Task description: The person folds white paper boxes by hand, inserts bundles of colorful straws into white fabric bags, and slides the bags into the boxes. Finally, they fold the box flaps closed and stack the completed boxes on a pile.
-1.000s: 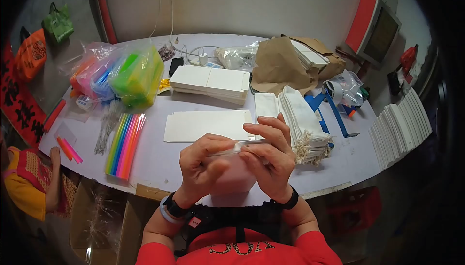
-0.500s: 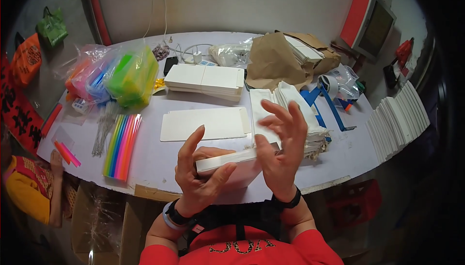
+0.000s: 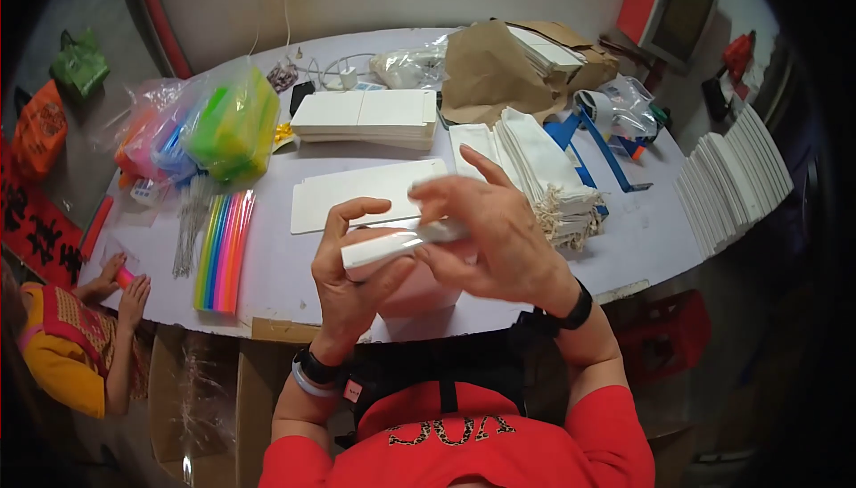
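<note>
Above the white table point(image 3: 267, 283), left hand point(image 3: 352, 278) and right hand point(image 3: 499, 238) each grip closed round a flat glossy white box point(image 3: 392, 245).

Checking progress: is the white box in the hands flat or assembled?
Assembled: white box shows a thick rectangular body between both hands.

A slim, long white cardboard box wrapped in glossy clear film point(image 3: 392, 245) is held between both hands above the near edge of the white tabletop point(image 3: 267, 283). It lies nearly level, its long axis running left to right and rising slightly toward the right. The left hand point(image 3: 352, 269) cups its left end from below, thumb and fingers curled around it. The right hand point(image 3: 495, 234) covers its right end from above, hiding that part. Light glints off the film along its front face.
</note>
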The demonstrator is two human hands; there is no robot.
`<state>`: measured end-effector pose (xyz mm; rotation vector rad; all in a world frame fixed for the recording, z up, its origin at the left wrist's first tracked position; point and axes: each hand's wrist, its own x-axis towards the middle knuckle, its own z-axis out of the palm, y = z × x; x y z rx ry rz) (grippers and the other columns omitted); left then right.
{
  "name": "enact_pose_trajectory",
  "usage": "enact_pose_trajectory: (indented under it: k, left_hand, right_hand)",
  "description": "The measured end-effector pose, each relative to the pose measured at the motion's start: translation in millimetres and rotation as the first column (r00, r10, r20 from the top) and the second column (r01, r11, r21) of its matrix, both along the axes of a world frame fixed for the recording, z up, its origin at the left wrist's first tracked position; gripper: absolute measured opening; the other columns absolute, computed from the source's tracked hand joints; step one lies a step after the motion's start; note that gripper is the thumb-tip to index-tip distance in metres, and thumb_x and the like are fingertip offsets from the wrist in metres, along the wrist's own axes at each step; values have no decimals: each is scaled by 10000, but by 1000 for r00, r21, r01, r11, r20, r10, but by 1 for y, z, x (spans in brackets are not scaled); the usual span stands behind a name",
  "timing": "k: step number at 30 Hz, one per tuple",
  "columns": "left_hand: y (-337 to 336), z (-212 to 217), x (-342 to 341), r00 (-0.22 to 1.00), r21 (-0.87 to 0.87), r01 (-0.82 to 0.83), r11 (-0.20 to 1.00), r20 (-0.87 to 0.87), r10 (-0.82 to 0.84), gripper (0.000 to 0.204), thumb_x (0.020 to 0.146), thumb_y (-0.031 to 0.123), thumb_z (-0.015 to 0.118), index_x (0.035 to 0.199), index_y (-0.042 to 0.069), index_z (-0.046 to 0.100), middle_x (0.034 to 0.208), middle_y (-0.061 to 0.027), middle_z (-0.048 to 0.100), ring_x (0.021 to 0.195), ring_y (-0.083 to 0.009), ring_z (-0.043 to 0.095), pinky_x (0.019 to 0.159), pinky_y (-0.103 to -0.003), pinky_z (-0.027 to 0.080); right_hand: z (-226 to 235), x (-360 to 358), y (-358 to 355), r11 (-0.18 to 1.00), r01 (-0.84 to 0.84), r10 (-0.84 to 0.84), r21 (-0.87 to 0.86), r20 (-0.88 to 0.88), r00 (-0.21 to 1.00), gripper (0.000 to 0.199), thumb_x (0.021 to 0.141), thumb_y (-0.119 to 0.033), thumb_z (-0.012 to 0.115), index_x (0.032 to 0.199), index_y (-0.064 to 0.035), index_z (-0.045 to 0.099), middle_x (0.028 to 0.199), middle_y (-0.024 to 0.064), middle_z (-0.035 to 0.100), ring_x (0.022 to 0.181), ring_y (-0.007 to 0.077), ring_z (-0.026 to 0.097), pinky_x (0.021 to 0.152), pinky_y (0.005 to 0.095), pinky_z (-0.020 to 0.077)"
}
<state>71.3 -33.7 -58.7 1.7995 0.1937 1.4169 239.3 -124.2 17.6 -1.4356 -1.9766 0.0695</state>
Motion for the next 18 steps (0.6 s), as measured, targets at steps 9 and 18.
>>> enact_pose_trajectory:
  k: [9, 18]
  left_hand:
    - [48, -12, -20, 905, -733, 179, 656, 384, 182, 432, 947, 406, 538, 1181, 50, 610, 1224, -119, 590, 1107, -216, 562, 897, -379, 496]
    - [18, 22, 141, 745, -680, 667, 305, 603, -285, 529, 949, 464, 516, 1301, 70, 521, 1263, -98, 571, 1111, -235, 562, 938, -369, 465]
  right_hand:
    - [-126, 68, -107, 958, 164, -277, -234, -618, 735, 584, 828, -208, 713, 1309, -1, 455, 1167, 112, 613, 1126, 221, 560, 991, 348, 414]
    - [-119, 60, -207, 978, 170, 79, 120, -970, 231, 419, 924, -247, 621, 1248, 3, 534, 1064, 67, 650, 969, 115, 592, 856, 276, 473]
